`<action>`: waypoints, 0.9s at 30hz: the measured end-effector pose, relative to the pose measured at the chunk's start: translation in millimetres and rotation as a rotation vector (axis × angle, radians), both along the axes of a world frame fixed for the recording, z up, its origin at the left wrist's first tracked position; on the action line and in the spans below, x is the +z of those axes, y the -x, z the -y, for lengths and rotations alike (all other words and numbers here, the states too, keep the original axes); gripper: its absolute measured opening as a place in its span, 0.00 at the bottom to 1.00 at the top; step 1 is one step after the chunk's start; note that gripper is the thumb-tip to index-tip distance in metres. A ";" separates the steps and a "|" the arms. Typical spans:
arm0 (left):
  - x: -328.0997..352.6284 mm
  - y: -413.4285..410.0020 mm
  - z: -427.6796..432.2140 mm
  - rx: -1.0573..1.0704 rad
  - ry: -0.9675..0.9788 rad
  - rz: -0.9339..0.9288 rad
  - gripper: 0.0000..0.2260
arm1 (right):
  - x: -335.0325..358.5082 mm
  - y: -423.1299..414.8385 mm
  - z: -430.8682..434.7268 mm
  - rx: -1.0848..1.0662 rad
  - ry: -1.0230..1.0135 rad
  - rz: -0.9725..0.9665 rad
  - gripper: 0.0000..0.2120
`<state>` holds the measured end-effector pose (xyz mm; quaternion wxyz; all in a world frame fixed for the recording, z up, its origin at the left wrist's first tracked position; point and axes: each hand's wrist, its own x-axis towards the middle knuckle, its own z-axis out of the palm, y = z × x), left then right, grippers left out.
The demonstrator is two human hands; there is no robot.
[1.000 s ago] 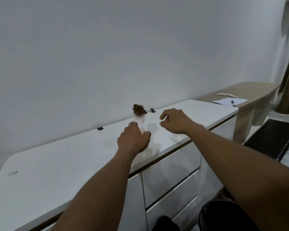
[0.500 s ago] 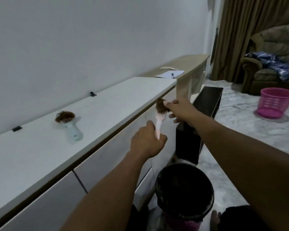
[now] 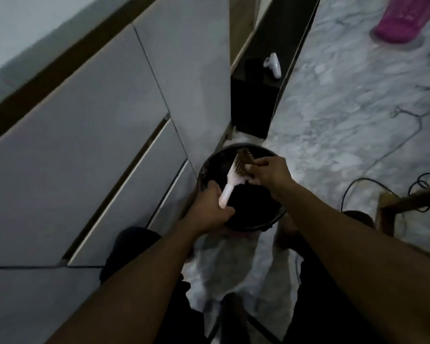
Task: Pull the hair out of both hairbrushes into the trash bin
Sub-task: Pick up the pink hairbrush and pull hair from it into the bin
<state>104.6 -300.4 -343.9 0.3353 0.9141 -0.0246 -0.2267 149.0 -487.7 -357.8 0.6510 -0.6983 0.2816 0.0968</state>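
Hairbrush [image 3: 234,176] clamped by its pale handle in the left hand [image 3: 210,212], fingers wrapped shut around the lower end; long axis running up and away from that fist, tilted slightly rightward, head end farthest from the grip and bristles facing right; held directly over the open mouth of the black trash bin [image 3: 276,219], which sits on the marble floor [image 3: 345,120] just beyond and beneath the fist. Right hand [image 3: 271,171] met at the head end, above and right of the left fist, fingertips pinched closed on the brown hair [image 3: 246,158] lodged in the bristles; hair bunched at the far tip of the head, partly blurred. White drawer fronts [image 3: 104,150] left of the grip; pink basket [image 3: 405,18] far beyond and to the right; dark cables [image 3: 387,189] trailing on the floor right of the pinching hand.
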 end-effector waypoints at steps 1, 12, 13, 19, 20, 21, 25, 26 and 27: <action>-14.8 -3.6 0.5 0.004 0.002 -0.051 0.16 | -15.6 -1.4 0.4 0.007 0.013 -0.022 0.05; -112.9 -44.0 -0.4 0.116 0.116 -0.217 0.20 | -109.4 -21.1 13.7 0.090 0.029 -0.107 0.07; -117.1 -46.6 1.7 0.142 0.152 -0.227 0.18 | -112.4 -24.9 13.9 0.079 0.002 -0.108 0.07; -132.3 -71.2 12.3 0.191 0.169 -0.190 0.15 | -117.5 -54.6 8.5 -0.166 -0.330 -0.181 0.07; -134.2 -72.5 13.0 0.183 0.155 -0.175 0.15 | -117.2 -58.4 7.3 -0.192 -0.323 -0.203 0.08; -135.2 -72.9 13.7 0.182 0.153 -0.164 0.15 | -116.5 -61.7 6.6 -0.207 -0.288 -0.217 0.07; -139.0 -73.6 19.9 0.135 0.155 -0.125 0.13 | -114.6 -75.2 7.6 -0.072 0.088 -0.117 0.18; -139.9 -74.0 22.3 0.104 0.150 -0.098 0.12 | -115.2 -77.8 6.8 -0.024 0.163 -0.073 0.22; -140.6 -74.2 24.3 0.079 0.150 -0.072 0.12 | -117.8 -79.6 5.6 0.007 0.225 -0.041 0.23</action>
